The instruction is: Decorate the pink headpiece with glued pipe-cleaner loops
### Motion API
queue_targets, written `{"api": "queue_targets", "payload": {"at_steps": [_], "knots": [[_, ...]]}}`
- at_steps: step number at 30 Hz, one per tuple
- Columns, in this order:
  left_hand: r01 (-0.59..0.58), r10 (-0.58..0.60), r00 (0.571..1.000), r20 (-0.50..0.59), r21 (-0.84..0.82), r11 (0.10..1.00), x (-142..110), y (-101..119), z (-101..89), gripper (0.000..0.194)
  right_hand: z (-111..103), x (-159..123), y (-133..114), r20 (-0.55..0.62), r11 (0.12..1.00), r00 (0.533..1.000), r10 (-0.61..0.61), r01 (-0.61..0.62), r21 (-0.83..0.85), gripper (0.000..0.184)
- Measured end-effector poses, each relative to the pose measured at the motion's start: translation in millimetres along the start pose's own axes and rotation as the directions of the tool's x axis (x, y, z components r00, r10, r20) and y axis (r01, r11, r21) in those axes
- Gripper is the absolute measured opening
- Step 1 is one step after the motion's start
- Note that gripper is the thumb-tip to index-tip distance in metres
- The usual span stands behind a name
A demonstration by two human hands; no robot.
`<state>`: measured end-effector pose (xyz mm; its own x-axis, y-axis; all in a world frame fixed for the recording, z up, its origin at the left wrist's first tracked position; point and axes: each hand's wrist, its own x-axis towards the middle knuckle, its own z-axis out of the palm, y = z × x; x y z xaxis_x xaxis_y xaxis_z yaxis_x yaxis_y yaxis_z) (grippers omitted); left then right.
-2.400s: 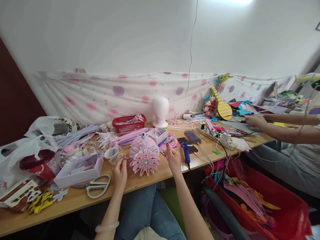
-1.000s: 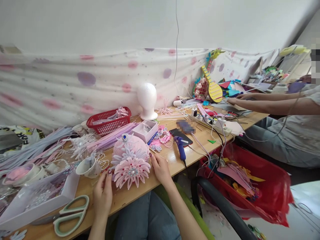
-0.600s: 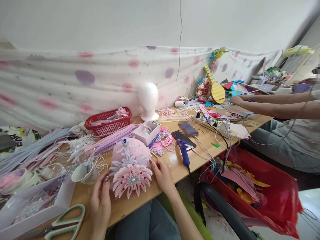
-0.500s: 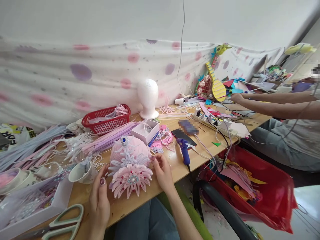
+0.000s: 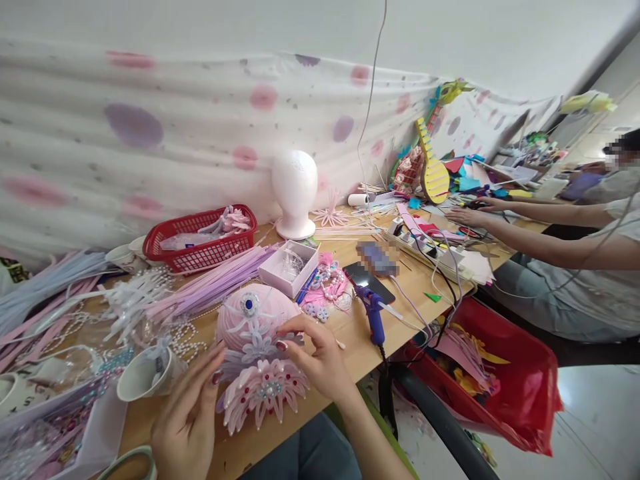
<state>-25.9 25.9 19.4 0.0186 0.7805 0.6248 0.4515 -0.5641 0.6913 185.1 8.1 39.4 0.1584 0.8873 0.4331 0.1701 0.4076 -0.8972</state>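
A pink pipe-cleaner headdress rests at the table's near edge. Its front carries a large pink flower with red and pearl beads, a lilac flower above that, and a blue gem near the top. My left hand is at its left side, fingers stretched out and fingertips close to the edge. On the other side, my right hand reaches over the lilac flower, thumb and forefinger apart at its petals; whether they touch is unclear. The headdress's back is hidden.
Around it are a glue gun, a small white box, a red basket, a foam head, a paper cup and pipe cleaners. A co-worker's hands are at the right; a red bin stands below.
My right hand has moved from the headdress's right side up and inward over the lilac flower. My left fingers have straightened. The view has shifted slightly; the co-worker's hands have spread apart.
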Motion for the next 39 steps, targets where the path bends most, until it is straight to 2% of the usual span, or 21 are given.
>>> {"api": "queue_targets", "payload": {"at_steps": [2,3,5,7,9,12,17,22,27,31,34,36,39], "knots": [[-0.055,0.055,0.998,0.011,0.003,0.999,4,3,-1.0,0.022,-1,2,0,0.006,1.000,1.000,0.023,-0.023,0.000,0.013],[-0.038,0.038,0.999,0.001,0.016,0.999,5,4,-0.8,0.021,-1,3,0,-0.003,0.999,0.999,0.034,-0.034,-0.003,0.016],[0.060,-0.059,0.998,-0.029,0.036,0.998,5,5,0.8,0.025,-1,4,1,-0.019,0.998,0.998,0.053,-0.053,-0.020,0.020],[0.165,-0.164,0.986,-0.035,0.029,0.986,5,4,3.2,0.034,-2,5,3,-0.021,0.997,0.998,0.058,-0.058,-0.045,0.017],[0.206,-0.206,0.978,-0.017,0.022,0.978,7,3,5.6,0.031,-3,5,5,-0.019,0.996,0.998,0.055,-0.057,-0.068,0.011],[0.199,-0.198,0.980,-0.034,0.022,0.980,11,3,8.7,0.018,-5,5,9,-0.042,0.994,0.996,0.076,-0.079,-0.072,0.005],[0.270,-0.271,0.961,-0.048,-0.033,0.962,11,1,11.3,0.019,-2,4,17,-0.076,0.989,0.987,0.141,-0.144,-0.033,0.009],[0.233,-0.236,0.971,-0.031,-0.081,0.969,10,1,11.9,0.011,3,8,21,-0.114,0.992,0.987,0.114,-0.106,0.071,0.026],[0.195,-0.199,0.980,-0.027,-0.116,0.974,14,5,9.9,0.010,4,10,21,-0.103,0.989,0.987,0.121,-0.111,0.098,0.032],[0.312,-0.314,0.949,-0.010,-0.104,0.944,11,4,8.6,0.014,3,5,24,-0.102,0.987,0.986,0.131,-0.120,0.109,0.026],[0.391,-0.400,0.916,-0.027,-0.168,0.905,4,0,9.7,0.026,1,-2,27,-0.107,0.984,0.984,0.139,-0.126,0.122,0.024],[0.404,-0.418,0.908,-0.042,-0.180,0.897,1,-2,10.4,0.029,-1,-7,29,-0.106,0.986,0.984,0.141,-0.131,0.098,0.023],[0.374,-0.380,0.923,-0.055,-0.099,0.922,-3,-4,10.6,0.025,-3,-14,33,-0.126,0.990,0.983,0.136,-0.129,0.064,0.019]]}}
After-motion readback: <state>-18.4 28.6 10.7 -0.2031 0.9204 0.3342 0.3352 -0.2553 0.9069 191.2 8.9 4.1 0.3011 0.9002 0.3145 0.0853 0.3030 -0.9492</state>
